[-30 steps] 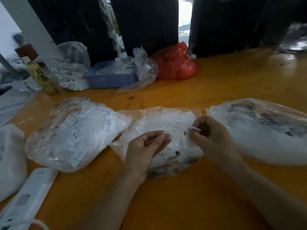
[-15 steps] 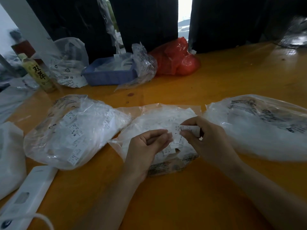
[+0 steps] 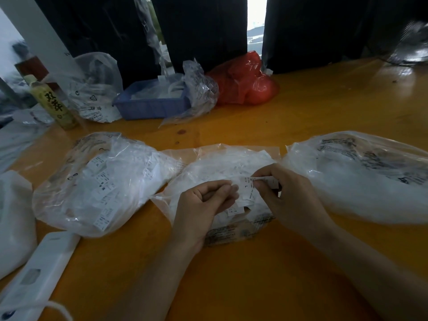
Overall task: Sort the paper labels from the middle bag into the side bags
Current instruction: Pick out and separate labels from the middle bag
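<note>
Over the middle bag [image 3: 222, 172] near the table's front edge, the right hand [image 3: 287, 195] pinches a paper label [image 3: 251, 184], nearer the right bag [image 3: 361, 177], while the left hand [image 3: 203, 202] curls loosely alongside.

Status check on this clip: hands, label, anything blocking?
Right hand pinches a paper label over the middle bag. Left hand curled beside it, contents unclear. Side bags unobstructed.
</note>
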